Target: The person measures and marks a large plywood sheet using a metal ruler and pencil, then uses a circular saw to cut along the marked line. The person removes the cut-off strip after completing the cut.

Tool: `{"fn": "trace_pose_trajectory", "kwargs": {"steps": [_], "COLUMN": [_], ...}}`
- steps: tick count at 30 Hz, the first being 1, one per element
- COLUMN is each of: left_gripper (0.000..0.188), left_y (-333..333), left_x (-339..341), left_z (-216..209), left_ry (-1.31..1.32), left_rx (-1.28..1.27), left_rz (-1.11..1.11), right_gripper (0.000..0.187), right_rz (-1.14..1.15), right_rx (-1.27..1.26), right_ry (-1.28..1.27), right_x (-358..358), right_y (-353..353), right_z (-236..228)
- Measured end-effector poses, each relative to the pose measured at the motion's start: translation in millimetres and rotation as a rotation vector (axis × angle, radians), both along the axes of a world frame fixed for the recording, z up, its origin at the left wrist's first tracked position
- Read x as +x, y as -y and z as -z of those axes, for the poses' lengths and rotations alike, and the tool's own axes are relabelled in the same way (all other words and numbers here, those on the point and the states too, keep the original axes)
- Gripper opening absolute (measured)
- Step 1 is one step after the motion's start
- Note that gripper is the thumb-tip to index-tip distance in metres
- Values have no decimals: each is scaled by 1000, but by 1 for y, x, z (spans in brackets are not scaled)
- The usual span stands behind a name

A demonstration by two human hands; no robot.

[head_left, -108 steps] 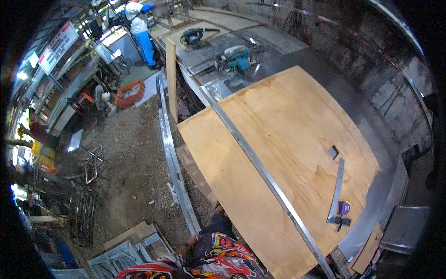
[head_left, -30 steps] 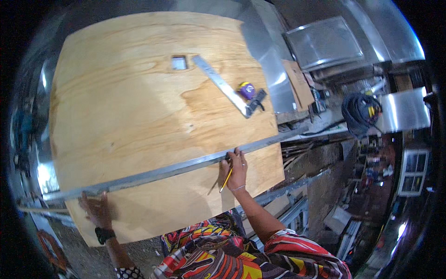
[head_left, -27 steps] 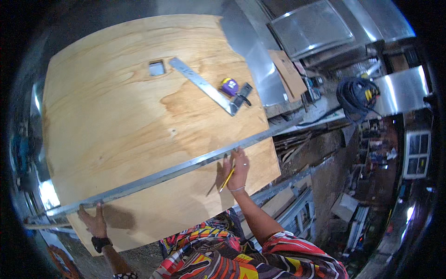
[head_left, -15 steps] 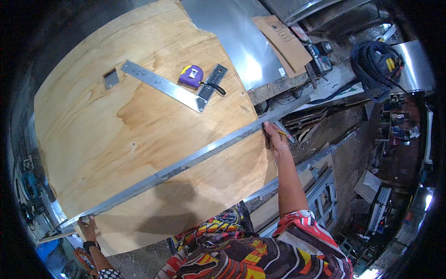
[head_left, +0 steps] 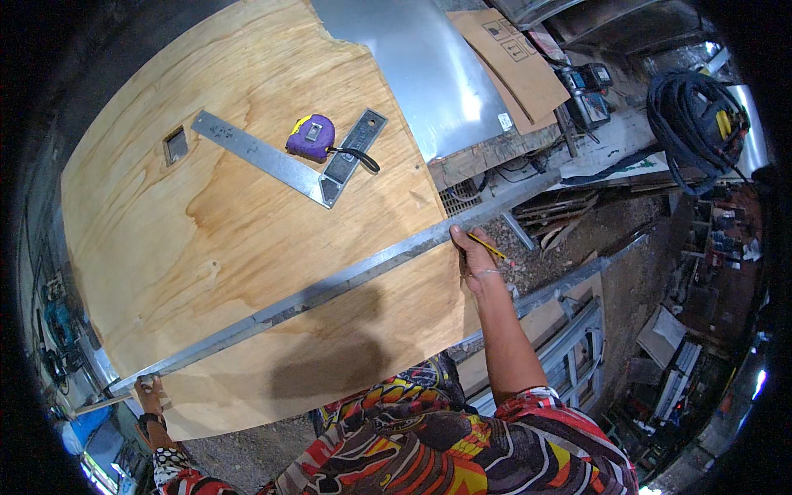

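A long, straight metal bar lies slantwise across a large plywood sheet, rising from near left to right and running past the sheet's right edge. My left hand is closed around the bar's near-left end at the sheet's edge. At the sheet's right edge, my right hand grips the same bar, thumb on top, fingers partly hidden below. A yellow-and-black pencil is also tucked in that hand. Farther up the plywood rest a metal try square and a purple-and-yellow tape measure, its black strap across the square's stock.
The plywood has a small rectangular cutout. Beyond it lie a shiny metal sheet and cardboard. A cordless tool and a coil of dark cable sit at far right. Metal frames stand below, right of my arm.
The view has shifted a little, so the square and tape measure appear farther left. Both hands keep hold of the bar; my right wrist has turned slightly and the pencil shows more fully.
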State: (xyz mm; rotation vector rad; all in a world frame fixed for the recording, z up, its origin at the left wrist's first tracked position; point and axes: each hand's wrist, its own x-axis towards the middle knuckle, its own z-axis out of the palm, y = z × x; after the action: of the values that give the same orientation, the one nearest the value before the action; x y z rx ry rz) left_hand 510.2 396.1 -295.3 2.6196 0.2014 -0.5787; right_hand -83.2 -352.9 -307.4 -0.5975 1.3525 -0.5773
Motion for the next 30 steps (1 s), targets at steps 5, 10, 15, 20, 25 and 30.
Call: {"fn": "trace_pose_trajectory", "kwargs": {"steps": [5, 10, 15, 20, 25, 30], "left_gripper": [90, 91, 84, 90, 92, 90], "left_y": [-3, -2, -1, 4, 20, 31], "left_x": [3, 2, 1, 2, 1, -3], "left_z": [-1, 1, 2, 1, -1, 8], "left_ry": [8, -33, 13, -49, -139, -82], "left_rx": [14, -52, 52, -17, -18, 27], "left_rz": [6, 10, 29, 60, 75, 91], "right_gripper": [41, 31, 30, 35, 27, 30], "right_rz": [-32, -10, -15, -5, 45, -17], "right_rx": [-45, -56, -48, -31, -34, -62], "right_ry": [-39, -66, -17, -42, -15, -52], "right_x": [-4, -3, 0, 1, 14, -1], "right_y": [0, 0, -1, -2, -9, 5], "right_z": [14, 16, 11, 13, -13, 18]}}
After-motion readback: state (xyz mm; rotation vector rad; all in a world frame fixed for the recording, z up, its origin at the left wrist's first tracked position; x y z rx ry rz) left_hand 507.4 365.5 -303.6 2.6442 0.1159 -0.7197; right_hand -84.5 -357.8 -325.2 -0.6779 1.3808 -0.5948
